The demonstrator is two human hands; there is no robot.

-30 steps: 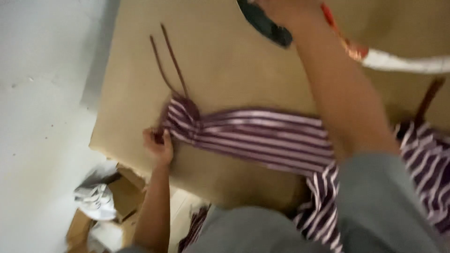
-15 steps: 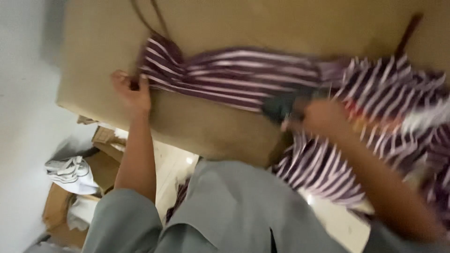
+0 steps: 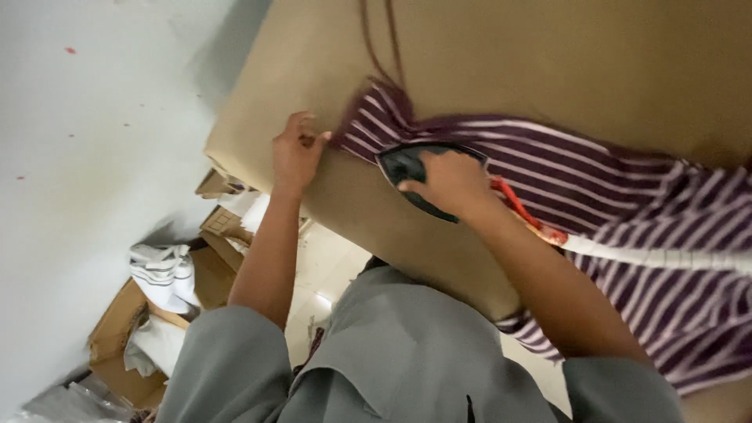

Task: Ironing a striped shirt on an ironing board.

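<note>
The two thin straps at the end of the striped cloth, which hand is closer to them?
Left. The left hand pins the striped cloth just below the straps; the right hand grips the iron farther along the cloth.

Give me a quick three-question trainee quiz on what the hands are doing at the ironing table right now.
1. True or false: the right hand grips a dark iron on the striped garment.
2. What does the left hand touch?
A. a cardboard box
B. the garment's end
C. the iron's cord
3. The garment lies on a ____ padded table.

Key: 1 true; 2 B; 3 tan.
</note>
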